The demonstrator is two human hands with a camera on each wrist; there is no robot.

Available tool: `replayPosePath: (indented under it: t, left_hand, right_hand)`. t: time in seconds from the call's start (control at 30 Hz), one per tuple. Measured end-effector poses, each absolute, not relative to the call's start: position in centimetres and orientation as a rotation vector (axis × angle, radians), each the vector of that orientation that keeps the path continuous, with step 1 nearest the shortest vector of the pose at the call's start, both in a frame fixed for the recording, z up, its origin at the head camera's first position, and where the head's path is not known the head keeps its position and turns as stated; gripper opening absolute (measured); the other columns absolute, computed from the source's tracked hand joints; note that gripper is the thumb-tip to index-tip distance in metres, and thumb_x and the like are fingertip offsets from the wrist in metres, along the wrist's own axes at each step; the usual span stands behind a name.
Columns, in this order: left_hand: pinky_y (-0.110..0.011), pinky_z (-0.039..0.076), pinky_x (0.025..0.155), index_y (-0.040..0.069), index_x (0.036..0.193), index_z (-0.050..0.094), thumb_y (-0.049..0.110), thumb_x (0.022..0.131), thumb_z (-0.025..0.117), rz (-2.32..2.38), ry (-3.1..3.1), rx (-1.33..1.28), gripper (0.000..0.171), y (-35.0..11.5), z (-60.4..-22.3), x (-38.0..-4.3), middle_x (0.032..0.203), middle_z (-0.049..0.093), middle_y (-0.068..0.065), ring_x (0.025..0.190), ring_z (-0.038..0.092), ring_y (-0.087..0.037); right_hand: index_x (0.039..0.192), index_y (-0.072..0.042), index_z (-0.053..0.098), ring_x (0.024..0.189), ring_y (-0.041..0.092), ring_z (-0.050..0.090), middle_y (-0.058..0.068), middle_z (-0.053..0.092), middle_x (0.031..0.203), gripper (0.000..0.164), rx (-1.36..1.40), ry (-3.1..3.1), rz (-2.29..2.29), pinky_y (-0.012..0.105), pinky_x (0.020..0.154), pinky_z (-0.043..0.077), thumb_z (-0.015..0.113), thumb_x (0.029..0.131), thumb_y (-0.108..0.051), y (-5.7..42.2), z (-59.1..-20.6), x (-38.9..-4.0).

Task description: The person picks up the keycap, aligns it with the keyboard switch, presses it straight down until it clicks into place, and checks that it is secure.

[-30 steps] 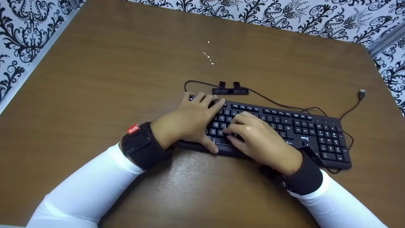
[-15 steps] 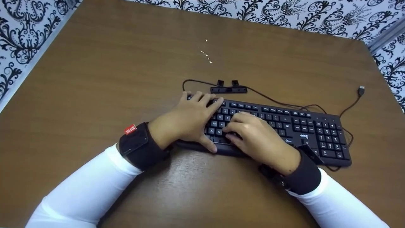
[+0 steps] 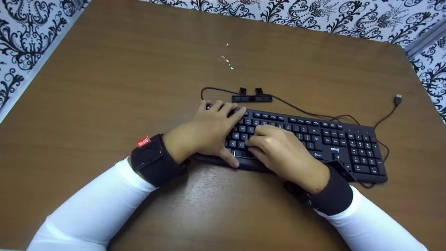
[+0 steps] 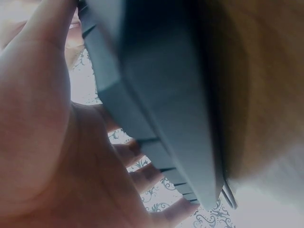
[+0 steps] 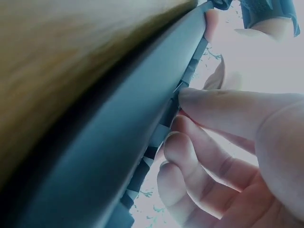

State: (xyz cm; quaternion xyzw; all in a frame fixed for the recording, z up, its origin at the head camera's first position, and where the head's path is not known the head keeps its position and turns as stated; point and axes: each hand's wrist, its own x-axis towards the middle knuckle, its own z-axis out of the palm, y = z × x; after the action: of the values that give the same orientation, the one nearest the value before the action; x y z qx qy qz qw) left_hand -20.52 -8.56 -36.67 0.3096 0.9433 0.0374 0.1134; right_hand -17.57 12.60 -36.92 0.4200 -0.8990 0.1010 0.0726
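A black keyboard [image 3: 336, 150] lies slanted on the brown table. Across its left end my left hand [image 3: 212, 134] is spread, fingertips near the far edge and thumb along the front edge; the left wrist view shows these fingers [image 4: 145, 178] over the keys, partly hidden by the frame. My right hand [image 3: 287, 153] bends over the middle keys. Its thumb and forefinger tips meet at a key in the lower rows, while the other fingers curl in. In the right wrist view, the thumb [image 5: 199, 104] presses against the side of that key, whose outline is partly covered.
Behind the keyboard lies a black bar [image 3: 252, 99] with two small dark tabs. The keyboard cable [image 3: 299, 111] loops around it and ends in a USB plug [image 3: 397, 100] at the right. Small bright specks [image 3: 228, 62] dot the far table [image 3: 122, 69].
The head view has shifted slightly. Both hands keep their places on the keyboard; the right knuckles and wrist have moved only a little.
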Motion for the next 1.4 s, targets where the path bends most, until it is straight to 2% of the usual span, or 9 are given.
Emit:
replayPosePath:
  t: [0.27, 0.53, 0.67, 0.8, 1.0, 1.17, 1.4]
  left_hand:
    - [-0.063, 0.022, 0.117, 0.014, 0.162, 0.015, 0.089, 0.059, 0.066, 0.106, 2.765, 0.907, 0.137, -8.6, -36.5, -20.4, 0.165, 0.023, -0.015, 0.148, 0.027, -0.038]
    - [-0.064, 0.023, 0.116, 0.014, 0.162, 0.016, 0.089, 0.059, 0.067, 0.127, 2.785, 0.897, 0.137, -8.9, -36.4, -20.3, 0.164, 0.024, -0.015, 0.147, 0.028, -0.038]
    - [-0.065, 0.024, 0.116, 0.015, 0.162, 0.015, 0.09, 0.058, 0.066, 0.122, 2.789, 0.899, 0.138, -8.8, -36.4, -20.3, 0.164, 0.025, -0.015, 0.148, 0.028, -0.038]
    - [-0.065, 0.023, 0.116, 0.015, 0.162, 0.015, 0.09, 0.057, 0.066, 0.124, 2.783, 0.896, 0.139, -8.5, -36.6, -20.4, 0.164, 0.024, -0.014, 0.148, 0.028, -0.038]
    - [-0.066, 0.021, 0.116, 0.015, 0.162, 0.015, 0.087, 0.058, 0.069, 0.146, 2.759, 0.902, 0.138, -8.1, -36.7, -20.6, 0.165, 0.023, -0.016, 0.148, 0.027, -0.039]
    - [-0.066, 0.022, 0.116, 0.016, 0.162, 0.015, 0.088, 0.057, 0.069, 0.137, 2.773, 0.892, 0.138, -8.3, -36.6, -20.7, 0.164, 0.023, -0.016, 0.148, 0.027, -0.039]
    - [-0.068, 0.021, 0.117, 0.016, 0.162, 0.016, 0.087, 0.057, 0.071, 0.165, 2.76, 0.892, 0.138, -8.4, -36.4, -20.4, 0.164, 0.023, -0.016, 0.149, 0.026, -0.041]
  right_hand:
    - [0.093, -0.01, 0.081, 0.068, 0.016, 0.061, 0.002, 0.063, 0.08, 0.01, 1.268, -2.685, 0.307, 0.029, 0.061, 0.055, 0.077, 0.085, -0.007, 12.5, -37.0, -17.4]
    - [0.094, -0.01, 0.08, 0.07, 0.017, 0.062, 0.002, 0.063, 0.083, 0.008, 1.266, -2.694, 0.248, 0.033, 0.064, 0.056, 0.075, 0.087, -0.011, 12.1, -36.7, -17.3]
    - [0.093, -0.01, 0.079, 0.075, 0.019, 0.066, 0.003, 0.067, 0.086, 0.009, 1.291, -2.666, 0.23, 0.035, 0.069, 0.058, 0.076, 0.088, -0.016, 12.4, -36.5, -17.5]
    - [0.094, -0.01, 0.079, 0.079, 0.019, 0.069, 0.003, 0.072, 0.088, 0.009, 1.289, -2.647, 0.299, 0.035, 0.074, 0.06, 0.077, 0.086, -0.015, 13.0, -36.3, -18.2]
    - [0.092, -0.006, 0.077, 0.073, 0.019, 0.069, 0.008, 0.074, 0.085, 0.007, 1.219, -2.698, 0.425, 0.031, 0.069, 0.06, 0.075, 0.085, -0.007, 13.5, -34.8, -21.1]
    - [0.092, -0.002, 0.076, 0.074, 0.026, 0.069, 0.013, 0.074, 0.085, 0.008, 1.094, -2.809, 0.402, 0.038, 0.071, 0.06, 0.071, 0.087, -0.006, 12.7, -32.7, -25.2]
    - [0.101, -0.003, 0.076, 0.084, 0.03, 0.071, 0.015, 0.076, 0.098, 0.015, 0.893, -3.046, 0.152, 0.043, 0.079, 0.059, 0.067, 0.091, -0.011, 10.3, -31.7, -29.4]
